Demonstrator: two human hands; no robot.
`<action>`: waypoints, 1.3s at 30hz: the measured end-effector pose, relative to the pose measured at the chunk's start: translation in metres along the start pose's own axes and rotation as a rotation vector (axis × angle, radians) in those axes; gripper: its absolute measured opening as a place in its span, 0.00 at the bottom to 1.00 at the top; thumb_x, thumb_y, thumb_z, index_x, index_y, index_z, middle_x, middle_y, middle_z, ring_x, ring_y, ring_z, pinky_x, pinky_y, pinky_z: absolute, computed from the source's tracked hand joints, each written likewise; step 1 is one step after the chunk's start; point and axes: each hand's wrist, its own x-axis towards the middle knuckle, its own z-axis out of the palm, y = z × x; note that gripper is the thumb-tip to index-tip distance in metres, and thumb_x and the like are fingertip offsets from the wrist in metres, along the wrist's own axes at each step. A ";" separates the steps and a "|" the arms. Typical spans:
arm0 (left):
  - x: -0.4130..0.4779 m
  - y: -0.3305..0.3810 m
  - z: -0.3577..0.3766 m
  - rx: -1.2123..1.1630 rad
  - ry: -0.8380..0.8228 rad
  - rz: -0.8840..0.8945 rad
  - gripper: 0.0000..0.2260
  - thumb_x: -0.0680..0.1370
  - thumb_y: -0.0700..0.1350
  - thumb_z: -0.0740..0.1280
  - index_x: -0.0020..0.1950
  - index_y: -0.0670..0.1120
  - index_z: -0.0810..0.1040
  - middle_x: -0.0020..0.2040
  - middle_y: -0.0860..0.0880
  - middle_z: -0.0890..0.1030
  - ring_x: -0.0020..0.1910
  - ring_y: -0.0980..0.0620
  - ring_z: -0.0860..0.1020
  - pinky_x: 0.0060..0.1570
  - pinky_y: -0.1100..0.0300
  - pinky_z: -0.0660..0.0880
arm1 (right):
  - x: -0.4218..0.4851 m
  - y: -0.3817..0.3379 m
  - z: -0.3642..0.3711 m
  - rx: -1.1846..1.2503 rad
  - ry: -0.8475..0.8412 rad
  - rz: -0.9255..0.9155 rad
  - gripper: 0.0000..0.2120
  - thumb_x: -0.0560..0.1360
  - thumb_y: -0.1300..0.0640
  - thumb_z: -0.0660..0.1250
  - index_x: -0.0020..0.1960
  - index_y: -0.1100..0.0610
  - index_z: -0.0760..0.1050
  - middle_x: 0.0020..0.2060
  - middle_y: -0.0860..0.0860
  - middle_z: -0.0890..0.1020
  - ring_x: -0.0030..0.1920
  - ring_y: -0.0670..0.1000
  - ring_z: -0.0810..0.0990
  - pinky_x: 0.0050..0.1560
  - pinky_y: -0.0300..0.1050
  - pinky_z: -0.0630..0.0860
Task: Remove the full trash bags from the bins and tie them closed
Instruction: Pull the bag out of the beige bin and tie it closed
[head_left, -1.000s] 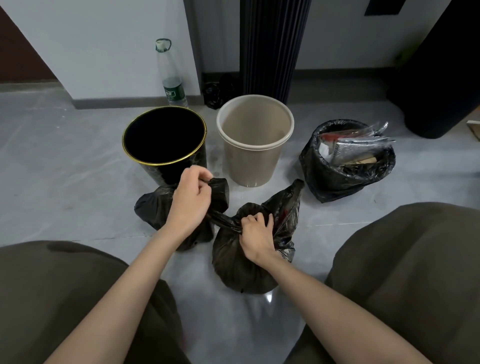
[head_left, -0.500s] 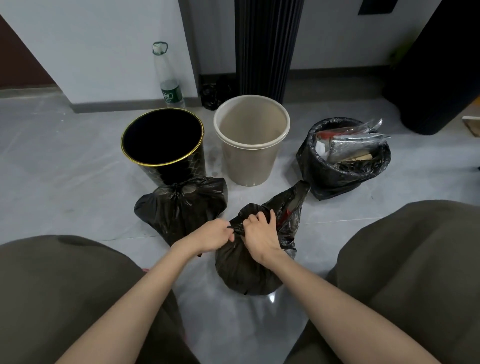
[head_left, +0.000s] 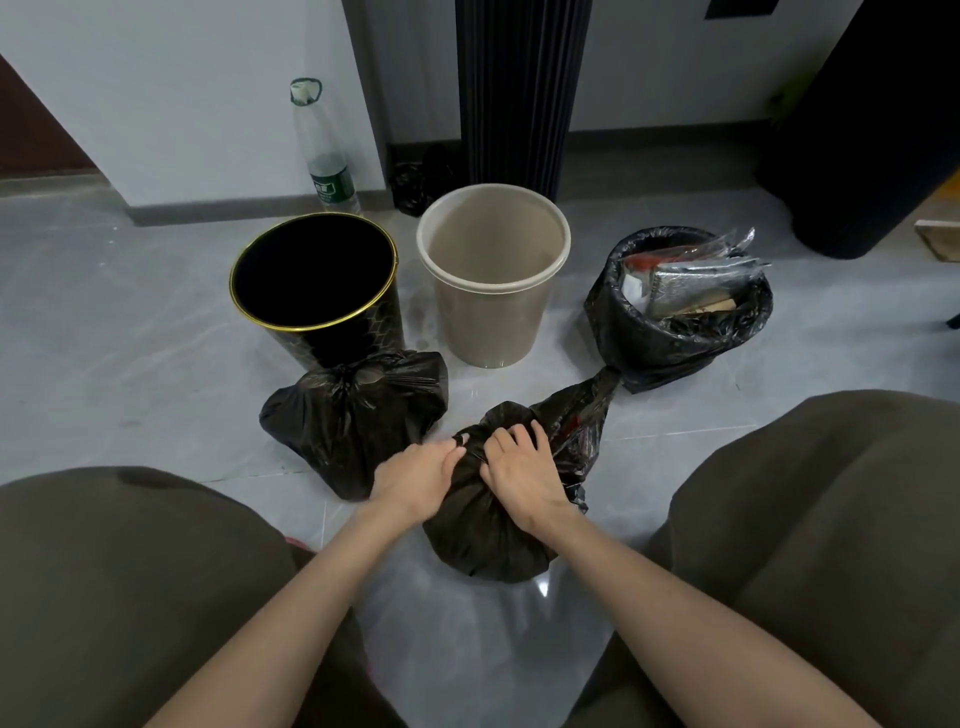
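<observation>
A full black trash bag (head_left: 483, 535) sits on the floor between my knees. My left hand (head_left: 418, 475) and my right hand (head_left: 519, 470) both grip its gathered neck, and a twisted tail of plastic sticks out to the upper right. A second black bag (head_left: 348, 415), tied at the top, lies just left of it. Behind them stand an empty black bin with a gold rim (head_left: 317, 283) and an empty beige bin (head_left: 491, 273). At the right, a third bin lined with a black bag (head_left: 675, 332) holds wrappers and packaging.
A clear plastic bottle (head_left: 324, 156) stands by the wall behind the black bin. A dark ribbed column (head_left: 519, 88) rises behind the beige bin, and a large black object (head_left: 857, 130) fills the far right. My knees frame the lower view on both sides.
My left hand let go of the plastic it had pulled out to the left and came back beside my right hand at the bag's neck. The tied bag at the left is now uncovered.
</observation>
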 end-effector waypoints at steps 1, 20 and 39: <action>-0.003 0.000 -0.001 0.234 0.076 0.068 0.17 0.83 0.55 0.48 0.57 0.50 0.75 0.50 0.47 0.82 0.51 0.44 0.80 0.45 0.55 0.72 | 0.000 0.000 0.000 -0.015 0.005 -0.004 0.11 0.74 0.52 0.64 0.49 0.59 0.79 0.45 0.53 0.80 0.49 0.56 0.78 0.64 0.60 0.70; 0.008 0.012 -0.011 -1.603 -0.202 -0.470 0.14 0.82 0.52 0.56 0.62 0.52 0.77 0.65 0.56 0.72 0.64 0.53 0.69 0.56 0.62 0.67 | -0.008 -0.010 0.004 -0.060 -0.049 -0.089 0.12 0.78 0.54 0.60 0.55 0.59 0.77 0.50 0.55 0.79 0.53 0.58 0.76 0.64 0.61 0.68; 0.008 0.005 -0.039 -0.695 -0.186 0.100 0.16 0.79 0.49 0.63 0.35 0.41 0.80 0.31 0.53 0.71 0.33 0.60 0.69 0.42 0.63 0.67 | -0.006 -0.002 0.004 0.064 -0.168 0.038 0.17 0.82 0.54 0.52 0.63 0.59 0.71 0.59 0.54 0.73 0.62 0.58 0.69 0.71 0.61 0.58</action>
